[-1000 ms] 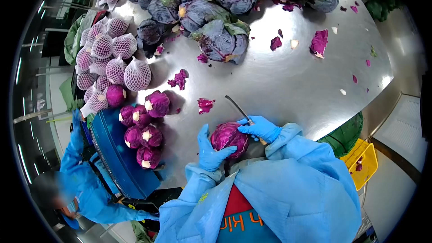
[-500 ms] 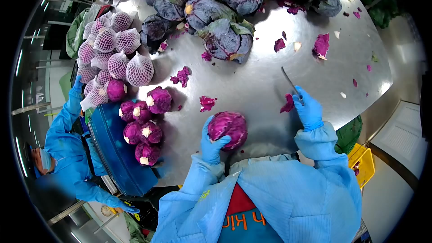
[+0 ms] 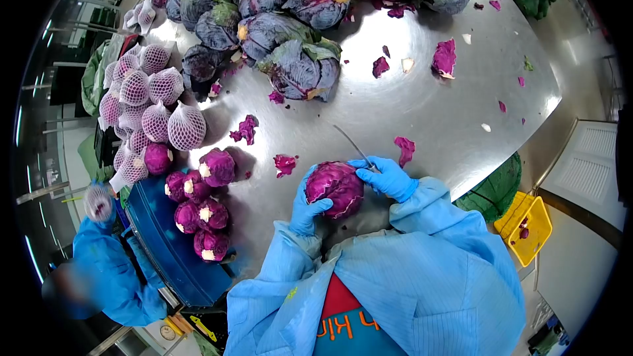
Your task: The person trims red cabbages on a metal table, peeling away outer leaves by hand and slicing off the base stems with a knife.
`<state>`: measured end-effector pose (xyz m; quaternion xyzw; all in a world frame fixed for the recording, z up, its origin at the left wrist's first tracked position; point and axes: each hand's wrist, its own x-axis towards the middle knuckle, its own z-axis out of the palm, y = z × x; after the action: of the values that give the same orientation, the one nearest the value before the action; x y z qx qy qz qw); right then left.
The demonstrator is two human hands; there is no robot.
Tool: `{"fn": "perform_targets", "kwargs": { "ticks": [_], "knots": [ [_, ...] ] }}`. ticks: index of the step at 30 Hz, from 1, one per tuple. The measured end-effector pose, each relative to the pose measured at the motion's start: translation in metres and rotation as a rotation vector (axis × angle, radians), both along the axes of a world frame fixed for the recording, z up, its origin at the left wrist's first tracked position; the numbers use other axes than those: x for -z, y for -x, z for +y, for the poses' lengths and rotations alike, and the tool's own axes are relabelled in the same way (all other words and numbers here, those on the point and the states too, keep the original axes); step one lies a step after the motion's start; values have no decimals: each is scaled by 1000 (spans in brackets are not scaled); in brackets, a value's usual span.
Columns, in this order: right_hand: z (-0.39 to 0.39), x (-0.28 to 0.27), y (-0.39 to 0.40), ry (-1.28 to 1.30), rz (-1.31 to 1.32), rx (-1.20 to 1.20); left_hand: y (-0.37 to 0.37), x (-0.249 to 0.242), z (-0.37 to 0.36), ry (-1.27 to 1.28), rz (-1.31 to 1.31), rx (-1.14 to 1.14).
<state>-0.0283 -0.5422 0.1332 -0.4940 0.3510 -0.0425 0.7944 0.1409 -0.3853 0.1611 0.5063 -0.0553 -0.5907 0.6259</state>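
A trimmed red cabbage (image 3: 335,190) rests at the near edge of the steel table, in front of my body. My left hand (image 3: 307,203), in a blue glove, wraps round its left side. My right hand (image 3: 389,178), gloved too, is closed on the handle of a knife (image 3: 353,142), whose thin blade points up and left over the table. The right fingertips lie against or very near the cabbage's right side. Loose purple leaf pieces lie close by, one beyond my right hand (image 3: 405,150) and another left of the cabbage (image 3: 285,165).
Untrimmed cabbages (image 3: 300,62) are heaped at the far side of the steel table (image 3: 395,105). Net-wrapped cabbages (image 3: 186,126) and several bare trimmed ones (image 3: 211,214) lie at left, by a blue bin (image 3: 178,257). A co-worker (image 3: 109,270) holds a netted cabbage. A yellow basket (image 3: 531,231) stands right.
My right hand has moved left with the knife, from beside a leaf piece to the cabbage. My left hand keeps its hold. The co-worker's raised hand now has a netted cabbage.
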Motion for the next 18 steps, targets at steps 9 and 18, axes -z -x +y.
{"fn": "perform_targets", "kwargs": {
  "ticks": [9,18],
  "knots": [
    [-38,3,-7,1533,-4,-343,-6,2,-4,-12,-28,73],
    [-100,-29,-1,1592,176,-206,10,-14,-18,25,-814,405]
  ]
}}
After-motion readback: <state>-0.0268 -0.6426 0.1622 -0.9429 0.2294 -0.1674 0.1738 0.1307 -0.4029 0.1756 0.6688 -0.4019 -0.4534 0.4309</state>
